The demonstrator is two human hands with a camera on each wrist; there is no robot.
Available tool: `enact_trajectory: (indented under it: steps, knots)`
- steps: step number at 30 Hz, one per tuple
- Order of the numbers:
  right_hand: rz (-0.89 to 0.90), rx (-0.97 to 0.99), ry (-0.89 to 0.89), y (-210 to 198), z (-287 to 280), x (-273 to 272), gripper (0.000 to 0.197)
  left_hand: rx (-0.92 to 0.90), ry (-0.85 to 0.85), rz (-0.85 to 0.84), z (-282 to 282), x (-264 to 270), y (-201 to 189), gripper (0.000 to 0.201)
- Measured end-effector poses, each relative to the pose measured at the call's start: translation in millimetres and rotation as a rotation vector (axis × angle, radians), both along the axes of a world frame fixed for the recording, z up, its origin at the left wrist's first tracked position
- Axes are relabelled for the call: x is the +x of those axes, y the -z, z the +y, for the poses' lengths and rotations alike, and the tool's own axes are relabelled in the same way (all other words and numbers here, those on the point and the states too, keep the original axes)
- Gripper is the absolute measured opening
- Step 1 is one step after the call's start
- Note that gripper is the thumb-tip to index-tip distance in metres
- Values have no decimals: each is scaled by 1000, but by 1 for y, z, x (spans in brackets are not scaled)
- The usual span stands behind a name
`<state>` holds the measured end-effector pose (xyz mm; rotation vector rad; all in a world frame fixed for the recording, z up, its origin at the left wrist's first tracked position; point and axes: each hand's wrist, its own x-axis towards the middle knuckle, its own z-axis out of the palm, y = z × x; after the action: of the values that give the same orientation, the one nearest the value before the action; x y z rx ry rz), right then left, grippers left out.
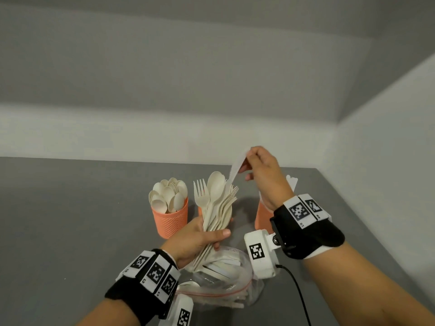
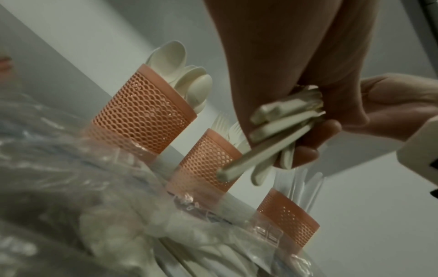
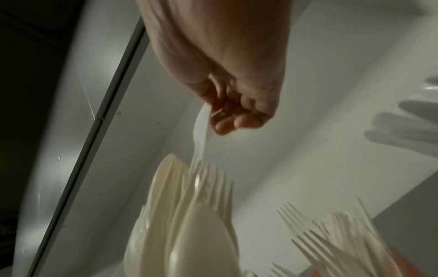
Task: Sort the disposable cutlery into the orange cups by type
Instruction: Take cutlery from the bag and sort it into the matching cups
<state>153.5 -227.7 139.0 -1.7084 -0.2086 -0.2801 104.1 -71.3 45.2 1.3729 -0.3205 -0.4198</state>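
Cream-colored disposable cutlery, matte and kind of papery looking. Centre of the head view, the left hand [image 1: 195, 241] has its fingers wrapped around a fanned bunch of forks and spoons [image 1: 217, 203] by the handles. Just above it the right hand [image 1: 263, 175] pinches a white plastic knife [image 1: 236, 169] by its blade end, tip poking into the bunch. To the left sits an orange mesh cup [image 1: 170, 222] packed with spoons, on the grey counter [image 1: 70, 220]. A clear zip bag [image 1: 219, 281] with more cutlery lies at bottom centre.
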Motion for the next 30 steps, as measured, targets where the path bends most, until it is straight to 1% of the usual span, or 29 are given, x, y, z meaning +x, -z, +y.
enact_trajectory:
  steps: [4,6,7,9,10,12,15,18,19,21,22,23,24,25,26,27,28,29,30]
  knots:
    - [-140,122,212,-17,-11,1,26,29,-15,15,4,-2,-1,15]
    - [-233,118,336,-29,-26,0,26,14,-20,38,6,-3,-2,14]
    - [-279,89,396,-33,-36,-1,24,3,-23,45,6,-4,-2,19]
    - [-365,-13,497,-34,-55,0,18,-16,-22,58,5,-4,-2,35]
    - [-397,-90,534,-30,-63,0,16,-23,-20,57,4,-5,-3,37]
    - [-408,-262,569,-14,-76,2,18,-35,-11,50,1,-5,-4,32]
    - [-303,-421,561,22,-91,9,20,-52,-2,52,-4,-7,-5,27]
    - [-124,-538,525,57,-98,14,20,-73,-14,68,-7,-9,-7,24]
    - [-71,-616,503,66,-100,14,20,-78,-23,76,-8,-10,-8,23]
    - [24,-818,477,78,-101,14,20,-75,-50,80,-10,-10,-8,20]
    - [65,-892,484,79,-100,13,21,-72,-67,80,-10,-11,-9,18]
    - [75,-925,494,76,-97,11,25,-70,-83,78,-10,-11,-10,17]
    - [43,-920,509,72,-93,8,29,-70,-98,74,-10,-11,-10,18]
    - [-25,-890,525,64,-86,4,34,-75,-112,68,-10,-11,-11,20]
    - [-120,-831,536,57,-77,-1,35,-85,-126,58,-10,-11,-12,23]
    - [-220,-747,518,49,-66,-7,33,-96,-137,44,-9,-11,-12,26]
    - [-294,-654,448,41,-53,-16,26,-101,-149,29,-9,-10,-13,26]
    - [-331,-577,325,35,-39,-25,18,-98,-158,17,-9,-10,-13,24]
    - [-330,-530,177,31,-25,-35,12,-93,-163,8,-9,-10,-14,21]
